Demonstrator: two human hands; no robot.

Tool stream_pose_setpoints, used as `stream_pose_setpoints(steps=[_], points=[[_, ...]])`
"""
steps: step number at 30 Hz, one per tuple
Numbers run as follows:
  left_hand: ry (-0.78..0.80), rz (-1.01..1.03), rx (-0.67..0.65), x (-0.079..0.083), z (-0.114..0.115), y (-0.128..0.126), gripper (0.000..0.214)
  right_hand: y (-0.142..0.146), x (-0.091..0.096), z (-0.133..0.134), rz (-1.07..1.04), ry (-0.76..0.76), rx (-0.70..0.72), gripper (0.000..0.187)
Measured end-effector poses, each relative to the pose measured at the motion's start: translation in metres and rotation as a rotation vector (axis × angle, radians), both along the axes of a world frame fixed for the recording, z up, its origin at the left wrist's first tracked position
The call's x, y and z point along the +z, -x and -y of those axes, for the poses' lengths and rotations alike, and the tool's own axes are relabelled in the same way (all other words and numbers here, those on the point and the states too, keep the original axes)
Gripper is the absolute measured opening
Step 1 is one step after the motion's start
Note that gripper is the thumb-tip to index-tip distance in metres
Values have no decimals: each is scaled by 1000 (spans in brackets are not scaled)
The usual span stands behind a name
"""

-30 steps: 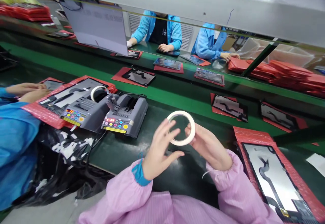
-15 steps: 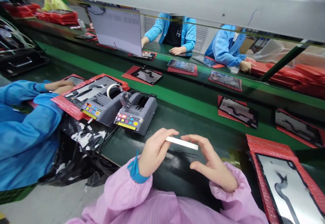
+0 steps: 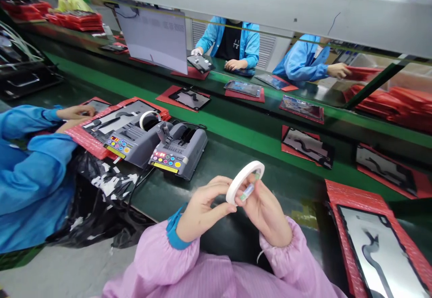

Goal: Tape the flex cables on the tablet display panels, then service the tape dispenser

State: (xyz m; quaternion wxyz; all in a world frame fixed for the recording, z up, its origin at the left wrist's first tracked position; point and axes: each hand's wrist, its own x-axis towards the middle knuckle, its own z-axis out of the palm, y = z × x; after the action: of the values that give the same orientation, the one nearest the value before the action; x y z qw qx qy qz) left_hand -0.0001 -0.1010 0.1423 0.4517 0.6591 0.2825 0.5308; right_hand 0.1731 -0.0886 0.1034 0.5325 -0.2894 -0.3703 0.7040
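A roll of white tape (image 3: 232, 189) is held up in front of me, tilted so its round opening and printed inner core show. My right hand (image 3: 268, 210) grips its right side, with fingers reaching into the ring and the thumb at its edge. On the left rim, my left hand (image 3: 205, 205) has its thumb and fingers closed around the tape; a blue band circles that wrist. Beyond my left hand stands a grey tape dispenser (image 3: 180, 151) with coloured buttons and a lit display. A second tape dispenser (image 3: 135, 138) beside it carries a white roll.
At right, a tablet-like panel (image 3: 381, 248) lies on red bubble wrap (image 3: 357, 190). More panels on red sheets rest along the green conveyor strip (image 3: 236, 142). At left, a co-worker's blue sleeve (image 3: 47, 154) is near a black bag (image 3: 91, 217) with white scraps. Other co-workers sit opposite.
The tape roll has turned from edge-on to show its ring, and my right hand has closed on it. Across the bench, one co-worker has lifted a panel, another a red sheet.
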Motion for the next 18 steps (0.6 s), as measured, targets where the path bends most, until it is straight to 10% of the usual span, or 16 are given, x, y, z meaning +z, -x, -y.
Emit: stream_pose_setpoints(steps=[5, 8, 18], points=[[-18, -175, 39, 6, 2, 2, 35, -12, 6, -5, 642, -505, -335, 50], [-15, -191, -6, 5, 3, 0, 38, -21, 20, -9, 888, -804, -301, 29], [-183, -217, -112, -9, -4, 7, 25, -7, 19, -13, 446, -140, -109, 27]])
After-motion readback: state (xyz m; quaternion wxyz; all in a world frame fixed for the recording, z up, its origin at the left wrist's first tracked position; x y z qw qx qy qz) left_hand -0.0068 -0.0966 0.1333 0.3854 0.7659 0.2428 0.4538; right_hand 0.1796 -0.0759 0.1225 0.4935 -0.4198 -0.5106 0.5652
